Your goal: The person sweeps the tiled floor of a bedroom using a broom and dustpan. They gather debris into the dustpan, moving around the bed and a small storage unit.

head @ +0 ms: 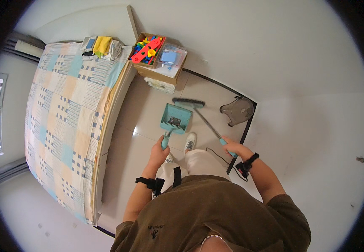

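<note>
My left hand [159, 152] grips the handle of a teal dustpan [166, 113], its open side facing away from me. A row of comb teeth runs across the pan near the handle, beside a dark patch inside it. In my right hand [233, 146] is the teal grip of a broom [208, 123] with a grey metal shaft. The dark-bristled broom head [189, 102] lies at the floor just beyond the dustpan's far edge. Whether the dustpan touches the floor, I cannot tell.
A bed [74, 104] with a patchwork-print sheet runs along the left, folded clothes [102, 47] at its far end. Beyond stands a nightstand [158, 71] bearing a box of toy pieces [147, 49] and a clear plastic box [172, 56]. A grey translucent object [238, 111] sits in the wall corner.
</note>
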A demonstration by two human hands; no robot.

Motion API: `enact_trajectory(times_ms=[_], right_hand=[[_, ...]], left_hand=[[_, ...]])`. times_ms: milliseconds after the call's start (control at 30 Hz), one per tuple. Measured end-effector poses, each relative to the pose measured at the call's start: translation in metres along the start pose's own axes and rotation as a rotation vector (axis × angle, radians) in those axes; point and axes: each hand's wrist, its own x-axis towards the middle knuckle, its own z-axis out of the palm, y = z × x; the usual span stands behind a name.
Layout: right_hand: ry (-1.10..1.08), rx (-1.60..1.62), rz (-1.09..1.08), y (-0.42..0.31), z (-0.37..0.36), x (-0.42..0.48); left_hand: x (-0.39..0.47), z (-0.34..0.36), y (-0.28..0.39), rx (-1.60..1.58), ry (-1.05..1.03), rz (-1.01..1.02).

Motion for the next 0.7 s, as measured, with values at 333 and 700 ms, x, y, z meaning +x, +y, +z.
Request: enact_trajectory(times_ms=[333, 700], right_hand=[[-0.009, 0.268, -0.053, -0.005, -0.046, -0.064], [0.144, 0.275, -0.191, -0.055, -0.018, 0.037]], left_hand=[[0.004, 0.007, -0.010, -0.015, 0.024, 0.005], [-0.003, 0.004, -0.011, -0.011, 0.057, 0.058]])
